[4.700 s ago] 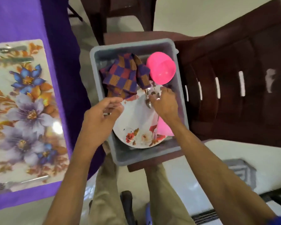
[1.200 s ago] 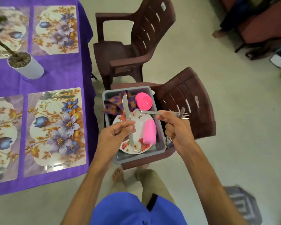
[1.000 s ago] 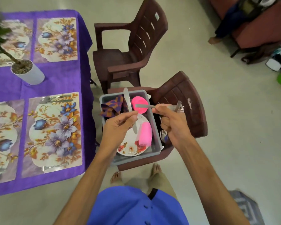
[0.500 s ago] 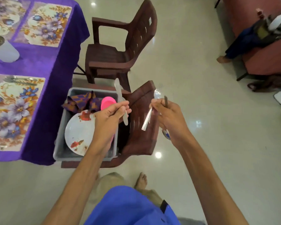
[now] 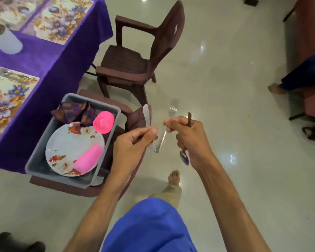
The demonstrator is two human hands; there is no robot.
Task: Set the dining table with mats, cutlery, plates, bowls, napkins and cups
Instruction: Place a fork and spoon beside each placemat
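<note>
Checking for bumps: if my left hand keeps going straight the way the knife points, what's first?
Probably the far brown chair; the left hand aims its knife up-frame toward it, though depth is unclear.

bowl (image 5: 103,122) pink | napkin (image 5: 75,111) purple-orange check | cloth (image 5: 58,57) purple | spoon (image 5: 184,158) maybe blue-tinted

No legible text, label, brand, number or sign in the head view. The placemats (image 5: 9,99) at the left carry only floral print; the plate (image 5: 69,148) in the grey tub (image 5: 35,160) carries only flower motifs. The cutlery surfaces are too small and blurred to show any marking.
</note>
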